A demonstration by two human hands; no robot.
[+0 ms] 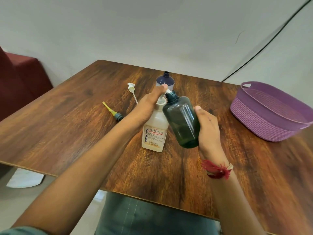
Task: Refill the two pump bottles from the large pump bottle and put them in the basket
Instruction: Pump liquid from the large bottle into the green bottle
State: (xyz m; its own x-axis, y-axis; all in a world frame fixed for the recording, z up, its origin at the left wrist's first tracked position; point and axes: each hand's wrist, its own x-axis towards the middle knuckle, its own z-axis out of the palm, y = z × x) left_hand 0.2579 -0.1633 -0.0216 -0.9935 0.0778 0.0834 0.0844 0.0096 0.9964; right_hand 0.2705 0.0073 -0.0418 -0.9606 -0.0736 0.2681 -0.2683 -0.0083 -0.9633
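Observation:
The large cream pump bottle (155,133) with a red-lettered label stands mid-table. My left hand (149,106) lies flat on its pump head, fingers straight, pressing it. My right hand (209,129) grips a dark green bottle (182,121) without a cap, tilted so its open neck meets the pump's white spout. Behind them stands a dark blue bottle (165,80), also uncapped. A white pump top (132,89) with its tube lies on the table to the left. A grey pump top with a yellow tube (112,111) lies nearer me. The purple basket (264,122) sits at the right.
The wooden table (169,167) has its near edge just in front of my lap. A dark red seat (22,77) stands off the table's left corner. A black cable (264,46) runs down the wall behind the basket.

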